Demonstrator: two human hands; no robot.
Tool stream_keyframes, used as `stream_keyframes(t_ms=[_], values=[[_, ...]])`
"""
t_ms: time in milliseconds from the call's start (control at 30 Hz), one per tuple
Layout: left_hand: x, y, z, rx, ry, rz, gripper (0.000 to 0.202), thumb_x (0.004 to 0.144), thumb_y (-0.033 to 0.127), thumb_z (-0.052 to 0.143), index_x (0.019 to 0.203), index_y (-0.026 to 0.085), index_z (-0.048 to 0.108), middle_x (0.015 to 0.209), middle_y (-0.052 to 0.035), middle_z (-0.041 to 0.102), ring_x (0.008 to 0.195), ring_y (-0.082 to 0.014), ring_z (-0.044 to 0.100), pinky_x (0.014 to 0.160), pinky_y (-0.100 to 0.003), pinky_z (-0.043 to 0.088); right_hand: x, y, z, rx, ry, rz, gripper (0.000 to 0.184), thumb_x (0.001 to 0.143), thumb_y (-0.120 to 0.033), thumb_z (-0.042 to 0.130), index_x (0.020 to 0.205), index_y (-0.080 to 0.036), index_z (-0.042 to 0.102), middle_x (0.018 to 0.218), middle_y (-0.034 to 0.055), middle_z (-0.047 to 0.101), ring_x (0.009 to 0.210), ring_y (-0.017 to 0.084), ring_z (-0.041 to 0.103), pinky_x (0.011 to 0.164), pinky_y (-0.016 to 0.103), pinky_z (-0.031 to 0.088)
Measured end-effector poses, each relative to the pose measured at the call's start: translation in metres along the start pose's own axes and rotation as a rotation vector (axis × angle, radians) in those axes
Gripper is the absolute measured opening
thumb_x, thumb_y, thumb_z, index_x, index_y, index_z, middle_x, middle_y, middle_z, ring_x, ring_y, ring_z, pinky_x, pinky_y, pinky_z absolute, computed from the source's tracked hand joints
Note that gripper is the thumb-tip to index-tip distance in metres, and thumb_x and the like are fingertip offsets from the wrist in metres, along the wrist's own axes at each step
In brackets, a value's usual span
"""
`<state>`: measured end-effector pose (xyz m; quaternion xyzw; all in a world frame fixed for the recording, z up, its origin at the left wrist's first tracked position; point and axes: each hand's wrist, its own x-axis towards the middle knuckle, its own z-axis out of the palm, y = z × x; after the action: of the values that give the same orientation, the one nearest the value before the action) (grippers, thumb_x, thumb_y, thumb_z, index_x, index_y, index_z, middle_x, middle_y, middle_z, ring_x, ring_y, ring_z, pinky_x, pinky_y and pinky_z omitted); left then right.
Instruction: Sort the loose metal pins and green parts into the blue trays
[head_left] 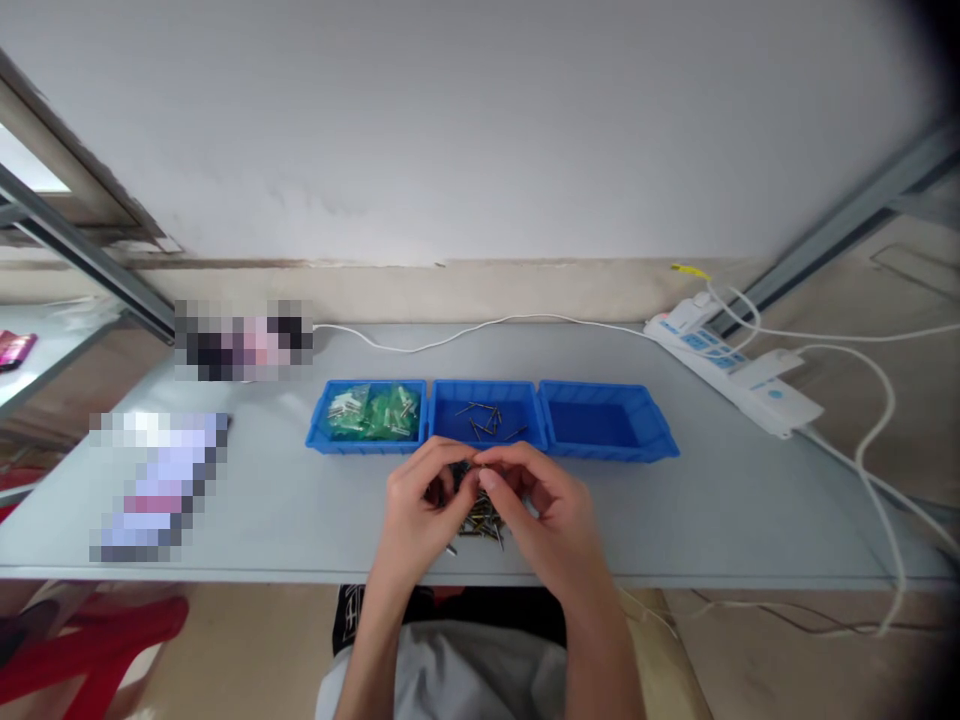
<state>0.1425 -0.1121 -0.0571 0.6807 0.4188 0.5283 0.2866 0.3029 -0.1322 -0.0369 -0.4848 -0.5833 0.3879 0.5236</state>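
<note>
From the head view, the person sits at the near edge of a grey table (675, 520) with both hands raised just above it, close in front of them. The left hand (421, 508) and the right hand (541, 512) are brought together, fingers curled in and fingertips (487, 478) meeting in a pinch at the middle. Whatever is pinched there is too small to make out. Right under the hands, partly hidden by them, lies a pile of small metal pins (481, 526) on the tabletop. Just beyond the hands, three blue bins stand side by side, touching in a row. The left bin (324, 432) holds greenish and clear little parts, the middle bin (450, 400) holds a few loose pins like those in the pile, and the right bin (604, 420) shows only its blue floor. At the far right of the table lies a white power strip (731, 378) with white leads plugged in, and a white cable (450, 340) runs along the far edge towards the left. Two blurred patches cover things on the left of the table. Near left, below table level, stands a red plastic chair (97, 640).
</note>
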Motion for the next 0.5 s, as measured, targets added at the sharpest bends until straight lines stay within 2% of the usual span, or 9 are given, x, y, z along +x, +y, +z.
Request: stream_keyframes(t_ms=[133,267,500], values=[[0.0004,0.0002,-0.0007,-0.003,-0.029,-0.033,0.01,0.096,0.013,0.07,0.095,0.019,0.077,0.097,-0.0048,0.077,0.06,-0.0089,0.053,0.056,-0.022,0.044,0.0016,-0.0001,0.0006,-0.006,0.013,-0.041,0.014,0.104,-0.03,0.068,0.1,-0.025,0.081,0.088,0.0007,0.074,0.075,0.015,0.066,0.067,0.025,0.053],[0.0,0.0013,-0.0004,-0.002,-0.046,-0.068,0.009,0.096,0.015,0.069,0.094,0.019,0.076,0.084,-0.0016,0.073,0.06,-0.0101,0.054,0.058,-0.022,0.044,0.0018,-0.0015,0.001,-0.017,0.003,-0.057,0.016,0.105,-0.031,0.067,0.099,-0.025,0.081,0.088,0.0022,0.074,0.079,0.017,0.068,0.068,0.027,0.054],[-0.0005,0.0031,0.0015,0.019,0.011,-0.099,0.007,0.093,0.015,0.069,0.093,0.02,0.075,0.07,0.0039,0.064,0.054,-0.0091,0.051,0.054,-0.021,0.041,-0.0012,0.0017,-0.0001,0.0,-0.008,0.002,0.019,0.106,-0.037,0.065,0.111,-0.027,0.081,0.093,0.0025,0.076,0.081,0.018,0.069,0.069,0.028,0.055]])
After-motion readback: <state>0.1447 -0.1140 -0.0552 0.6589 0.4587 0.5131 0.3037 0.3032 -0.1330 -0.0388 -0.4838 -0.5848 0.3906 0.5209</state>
